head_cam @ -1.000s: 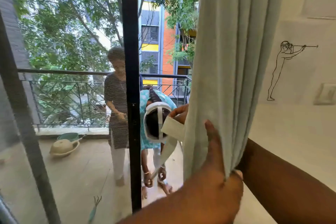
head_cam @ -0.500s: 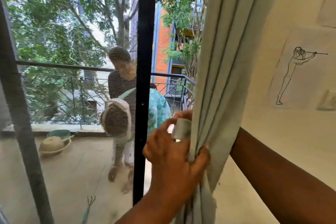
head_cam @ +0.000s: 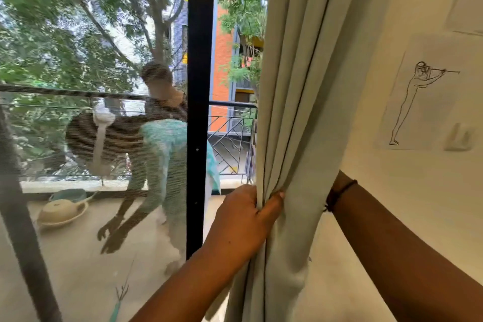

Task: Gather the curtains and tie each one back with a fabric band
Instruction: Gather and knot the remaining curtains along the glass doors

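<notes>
The curtain [head_cam: 295,112] is bunched by the wall, and it is pinched in the fingers [head_cam: 274,200] of the left hand [head_cam: 241,219]; the right hand is hidden behind the cloth, so its grip cannot be told. The fabric band cannot be seen, so it may be dropped, or the folds may slip loose before a knot is made. No words can be read, only a line drawing [head_cam: 415,102] on the wall.

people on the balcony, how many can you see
2, both behind the mesh screen. One person stands by the railing, upright. The other person, in a teal top, bends forward in front, arms reaching down. More could be hidden behind the curtain.
</notes>
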